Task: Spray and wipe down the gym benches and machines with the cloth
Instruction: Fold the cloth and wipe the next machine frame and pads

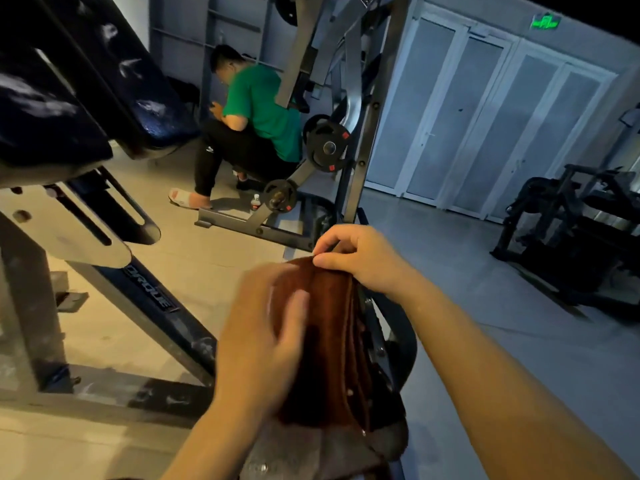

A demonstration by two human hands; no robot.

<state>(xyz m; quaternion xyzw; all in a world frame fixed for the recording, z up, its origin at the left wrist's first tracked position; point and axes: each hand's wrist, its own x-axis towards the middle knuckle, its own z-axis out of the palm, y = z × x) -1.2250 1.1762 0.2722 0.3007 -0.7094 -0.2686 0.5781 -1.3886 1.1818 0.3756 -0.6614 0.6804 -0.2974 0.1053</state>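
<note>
A folded brown cloth (pixel 329 341) hangs in front of me at the lower middle. My right hand (pixel 360 258) pinches its top edge between thumb and fingers. My left hand (pixel 263 337) lies against the cloth's left face with its thumb across the fabric; the hand is blurred. A dark padded bench pad (pixel 52 109) with wet streaks fills the upper left, above its grey metal frame (pixel 104 237). No spray bottle is in view.
A person in a green shirt (pixel 256 109) sits at a plate-loaded machine (pixel 325 147) straight ahead, a small bottle (pixel 255 202) on the floor beside it. Another dark machine (pixel 571 230) stands at the right. White doors (pixel 485 116) line the back wall.
</note>
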